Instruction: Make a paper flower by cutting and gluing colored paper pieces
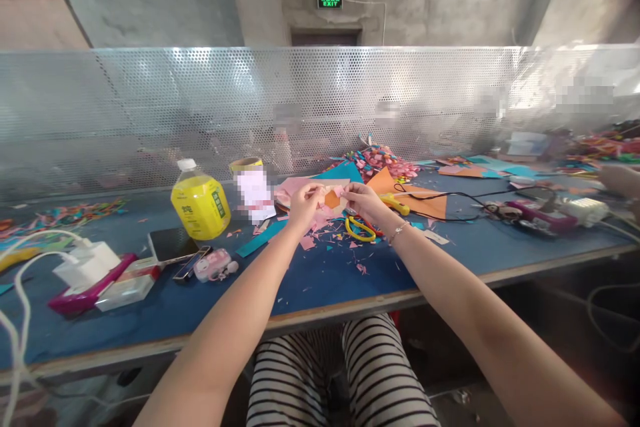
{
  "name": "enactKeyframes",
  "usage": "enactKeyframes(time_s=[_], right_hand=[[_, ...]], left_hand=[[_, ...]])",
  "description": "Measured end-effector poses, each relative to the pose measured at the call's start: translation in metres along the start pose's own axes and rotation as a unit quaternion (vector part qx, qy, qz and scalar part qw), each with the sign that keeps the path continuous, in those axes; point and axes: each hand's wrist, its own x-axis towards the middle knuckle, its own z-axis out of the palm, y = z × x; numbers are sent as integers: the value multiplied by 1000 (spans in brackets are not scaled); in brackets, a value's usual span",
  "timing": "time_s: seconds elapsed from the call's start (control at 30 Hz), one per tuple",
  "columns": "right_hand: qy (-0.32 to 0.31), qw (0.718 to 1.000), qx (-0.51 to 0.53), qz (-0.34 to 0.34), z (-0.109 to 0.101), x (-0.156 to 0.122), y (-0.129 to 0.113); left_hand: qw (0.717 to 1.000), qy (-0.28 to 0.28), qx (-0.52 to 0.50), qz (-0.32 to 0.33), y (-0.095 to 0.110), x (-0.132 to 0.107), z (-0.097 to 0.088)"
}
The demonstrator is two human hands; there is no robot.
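Above the blue table, both my hands hold a small folded paper piece [332, 198], orange in the middle with pale pink around it. My left hand [306, 205] pinches its left side, and my right hand [364, 199] pinches its right side. Just below my right hand lie scissors with yellow loop handles [360, 231]. A yellow tool [395, 203] with a black cord rests to the right of that hand; its kind is not clear. Pink paper [287, 188] lies behind my left hand, and a teal paper strip [261, 238] is to its left.
A yellow-liquid bottle [200, 203], a phone [173, 245] and a purple power strip [75, 297] stand left. Paper strips [385, 163] are heaped by the perforated metal screen [320, 93]. Orange sheets [425, 200] lie right. Another person's hand [620, 180] shows at far right.
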Motion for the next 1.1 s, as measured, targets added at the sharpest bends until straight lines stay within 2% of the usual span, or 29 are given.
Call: enactKeyframes(time_s=[0.23,0.4,0.6,0.73,1.1], right_hand=[[14,1000,-6,-13,0,0,-1],[6,1000,6,-27,-2,1,0],[29,997,41,-59,-3,3,0],[69,993,71,-69,-6,6,0],[91,991,67,-65,-6,6,-4]], left_hand=[[985,44,-126,-106,-8,9,-6],[979,55,-135,-140,-8,11,-11],[972,17,-139,-187,-4,6,-7],[970,-4,-137,-200,-5,4,-2],[961,-36,-189,-197,9,-1,4]])
